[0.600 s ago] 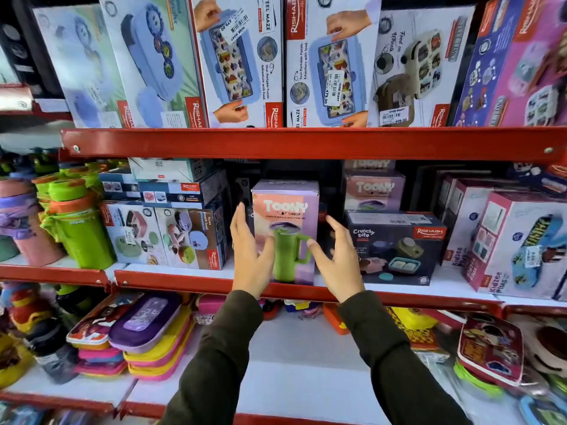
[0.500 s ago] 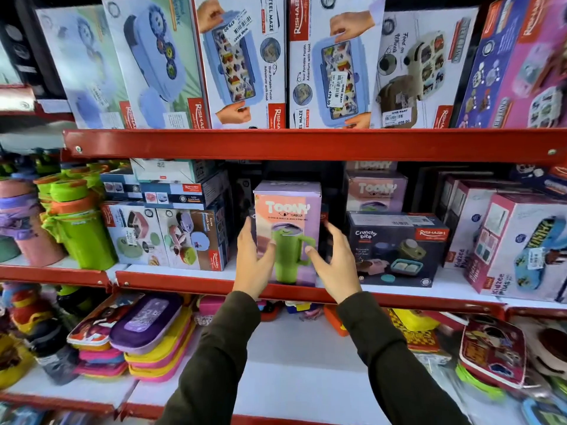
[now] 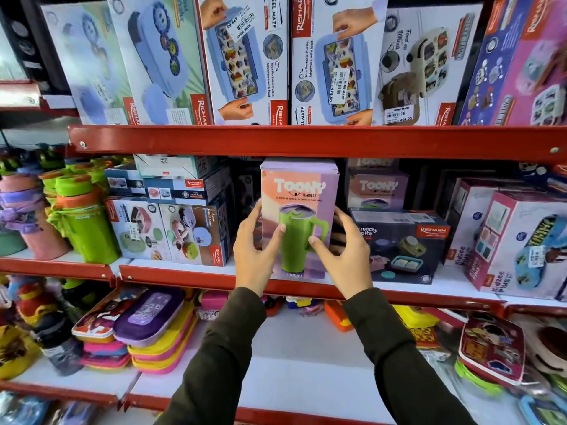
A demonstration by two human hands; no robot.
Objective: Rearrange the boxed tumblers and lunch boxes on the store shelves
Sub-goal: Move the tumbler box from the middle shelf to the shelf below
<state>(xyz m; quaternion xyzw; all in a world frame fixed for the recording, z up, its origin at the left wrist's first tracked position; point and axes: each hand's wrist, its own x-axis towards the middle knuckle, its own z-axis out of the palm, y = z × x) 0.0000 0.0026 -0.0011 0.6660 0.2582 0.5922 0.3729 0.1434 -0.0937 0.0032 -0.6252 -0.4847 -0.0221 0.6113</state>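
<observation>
A tall Toony tumbler box (image 3: 299,194), pink and lilac with a green mug pictured on it, stands upright at the front of the middle shelf (image 3: 184,279). My left hand (image 3: 256,251) clasps its left side, thumb on the front face. My right hand (image 3: 345,256) clasps its right side, thumb on the front. A second Toony box (image 3: 379,191) sits further back to the right, on a dark Crunchy Bite lunch box carton (image 3: 402,240). Boxed lunch boxes (image 3: 171,231) are stacked to the left.
Large lunch box cartons (image 3: 248,56) line the top shelf above a red rail (image 3: 306,142). Green and pink bottles (image 3: 82,222) fill the middle shelf's left end; Kidzee boxes (image 3: 521,243) stand at the right. Loose flat lunch boxes (image 3: 147,326) pile on the lower shelf.
Both hands have closed in on the sides of the tumbler box, and it now appears nearer to me, at the shelf's front edge.
</observation>
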